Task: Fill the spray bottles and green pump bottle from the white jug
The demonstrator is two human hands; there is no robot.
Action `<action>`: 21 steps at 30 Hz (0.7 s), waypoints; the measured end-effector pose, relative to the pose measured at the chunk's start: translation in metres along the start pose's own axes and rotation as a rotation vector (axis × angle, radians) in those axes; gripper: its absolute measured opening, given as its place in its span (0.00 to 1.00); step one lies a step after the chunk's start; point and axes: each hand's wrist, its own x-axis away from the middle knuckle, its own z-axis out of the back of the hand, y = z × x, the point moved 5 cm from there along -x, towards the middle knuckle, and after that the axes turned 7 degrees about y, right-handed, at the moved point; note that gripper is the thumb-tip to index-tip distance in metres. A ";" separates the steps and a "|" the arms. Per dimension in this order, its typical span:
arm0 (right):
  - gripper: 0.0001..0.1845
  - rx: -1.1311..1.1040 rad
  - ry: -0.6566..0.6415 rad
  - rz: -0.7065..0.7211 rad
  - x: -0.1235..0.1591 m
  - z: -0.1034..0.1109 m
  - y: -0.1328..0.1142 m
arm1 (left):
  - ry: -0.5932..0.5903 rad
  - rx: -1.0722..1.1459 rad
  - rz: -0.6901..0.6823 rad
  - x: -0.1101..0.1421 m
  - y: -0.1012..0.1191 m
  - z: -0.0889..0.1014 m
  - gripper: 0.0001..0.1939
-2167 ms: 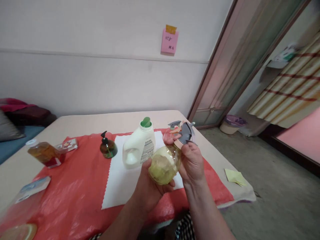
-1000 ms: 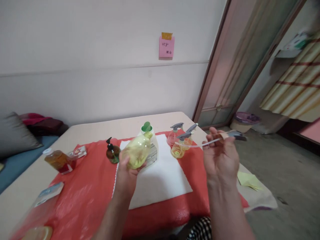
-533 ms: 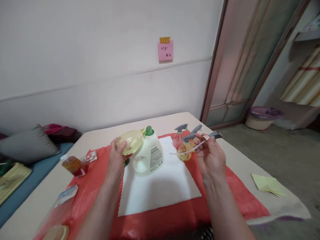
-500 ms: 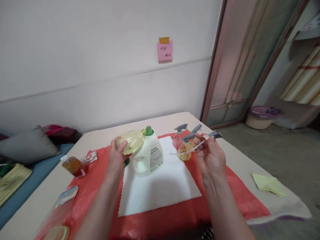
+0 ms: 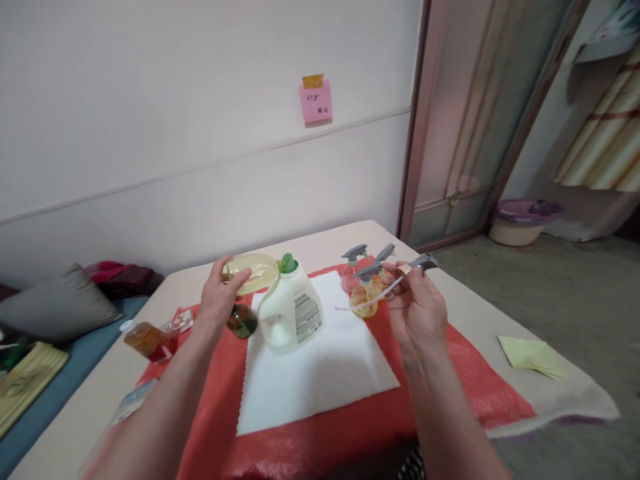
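My left hand (image 5: 220, 293) is wrapped round a pale yellow see-through bottle (image 5: 256, 272), tipped on its side. The bottle's neck meets the green spout (image 5: 289, 264) of a white jug (image 5: 295, 313). That jug stands on a white cloth (image 5: 325, 383). Pinched in my right hand (image 5: 419, 303) is a grey trigger sprayer head (image 5: 425, 261), its thin clear tube pointing left. Behind and left of that hand stand a pink spray bottle (image 5: 349, 279) and an orange-yellow one (image 5: 364, 301), both with grey triggers. A dark green round bottle (image 5: 243, 321) rests below my left hand.
A red sheet (image 5: 220, 393) covers part of the pale table. At left lies an amber bottle (image 5: 147, 341) with a white cap. Yellow-green paper (image 5: 531, 356) lies near the right edge. A pink note (image 5: 316, 103) is taped to the wall.
My left hand has tilted the yellow bottle further, bringing its neck down to the jug's green spout. The dark green bottle now shows more. The view has shifted slightly; my right hand keeps its hold.
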 end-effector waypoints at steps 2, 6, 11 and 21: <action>0.18 -0.005 -0.003 -0.009 0.001 -0.001 0.000 | -0.011 -0.066 -0.026 -0.004 0.008 0.000 0.39; 0.16 -0.008 -0.019 -0.009 0.002 -0.001 0.001 | -0.024 -0.168 -0.071 -0.010 0.023 -0.002 0.39; 0.17 -0.008 -0.036 -0.002 0.002 0.001 0.002 | -0.029 -0.320 -0.161 -0.020 0.041 -0.003 0.41; 0.17 -0.012 0.008 0.001 0.002 0.000 -0.004 | -0.032 -0.592 -0.294 -0.023 0.084 -0.020 0.46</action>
